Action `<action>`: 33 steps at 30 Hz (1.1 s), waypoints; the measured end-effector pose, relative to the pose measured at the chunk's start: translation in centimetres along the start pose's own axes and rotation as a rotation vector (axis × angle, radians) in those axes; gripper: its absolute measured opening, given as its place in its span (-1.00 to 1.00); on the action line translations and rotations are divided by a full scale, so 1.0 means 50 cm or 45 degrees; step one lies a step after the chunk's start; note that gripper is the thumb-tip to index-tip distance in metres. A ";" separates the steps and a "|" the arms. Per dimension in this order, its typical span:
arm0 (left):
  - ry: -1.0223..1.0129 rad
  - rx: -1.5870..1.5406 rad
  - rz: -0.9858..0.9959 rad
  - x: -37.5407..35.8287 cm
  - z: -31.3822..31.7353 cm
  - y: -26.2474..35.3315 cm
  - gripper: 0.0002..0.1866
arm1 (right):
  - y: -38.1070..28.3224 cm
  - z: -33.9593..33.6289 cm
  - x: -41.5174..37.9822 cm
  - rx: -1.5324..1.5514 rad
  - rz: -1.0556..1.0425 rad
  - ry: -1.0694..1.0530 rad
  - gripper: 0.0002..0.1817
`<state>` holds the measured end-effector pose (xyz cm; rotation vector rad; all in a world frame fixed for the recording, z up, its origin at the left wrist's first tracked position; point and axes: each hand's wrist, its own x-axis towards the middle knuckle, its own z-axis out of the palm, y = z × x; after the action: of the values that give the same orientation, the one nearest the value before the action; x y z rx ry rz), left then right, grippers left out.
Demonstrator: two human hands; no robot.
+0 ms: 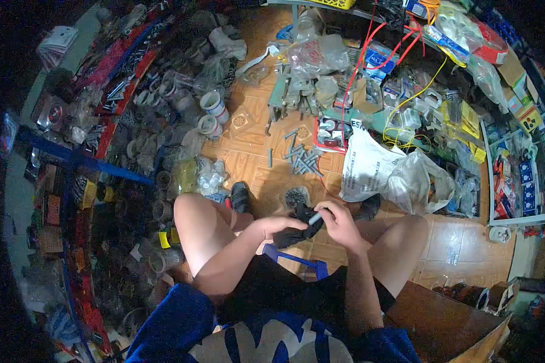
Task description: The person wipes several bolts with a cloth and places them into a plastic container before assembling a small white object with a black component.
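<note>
My left hand [280,225] is closed on a black cloth [289,238] between my knees. Pinched in my right hand [338,222] is a grey bolt [314,218], its end resting against the cloth. Just beyond my hands stands a small container [297,196] of small dark pieces, too small to make out. Farther forward on the tiled floor lies a loose pile of grey bolts [303,160], with a single bolt [270,157] to its left.
A white sack [368,166] and a clear plastic bag [421,181] stand right of the bolts. Shelves crowded with hardware [118,85] line the left. Boxes, bags and a red cable [352,75] fill the right. A wooden box [442,320] is behind my right leg.
</note>
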<state>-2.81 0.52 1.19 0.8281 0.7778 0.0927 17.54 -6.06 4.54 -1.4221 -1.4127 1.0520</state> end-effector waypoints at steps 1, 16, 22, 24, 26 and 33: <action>-0.064 -0.254 -0.130 -0.001 -0.002 0.000 -0.66 | 0.001 -0.005 0.001 0.104 0.003 -0.049 -0.87; 0.075 0.421 -0.178 0.077 -0.049 -0.034 -0.39 | 0.212 0.065 0.021 0.109 0.169 0.005 -0.73; 0.338 0.575 -0.269 0.169 -0.123 -0.002 -0.42 | 0.272 0.117 0.049 0.542 0.170 0.509 -0.66; 0.571 0.809 -0.282 0.247 -0.182 -0.006 -0.42 | 0.326 0.145 0.038 0.513 0.384 0.516 -0.66; 0.816 1.096 -0.205 0.325 -0.205 0.039 -0.42 | 0.418 0.202 0.008 0.298 0.582 0.350 -0.64; 0.988 1.301 -0.443 0.652 -0.369 -0.022 -0.45 | 0.349 0.223 0.006 0.441 0.743 -0.174 -0.69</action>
<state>8.50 23.16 -26.46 1.6369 1.7525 -0.3489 11.80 -5.69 -15.37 -1.5538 -0.8487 1.6964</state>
